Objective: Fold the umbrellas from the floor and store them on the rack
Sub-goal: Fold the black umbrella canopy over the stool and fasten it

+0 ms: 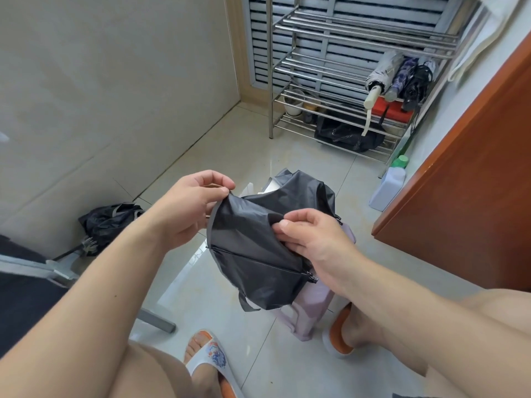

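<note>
Your right hand [313, 239] pinches a pleat of the black fabric umbrella canopy [253, 248], held near you above the pale tiled floor [258, 139]; your left hand [189, 208] nips its grey-trimmed edge. Lay the pleats flat one way before wrapping. Another crumpled black umbrella [109, 222] waits left; the steel rack [339, 81] stands far right.
</note>
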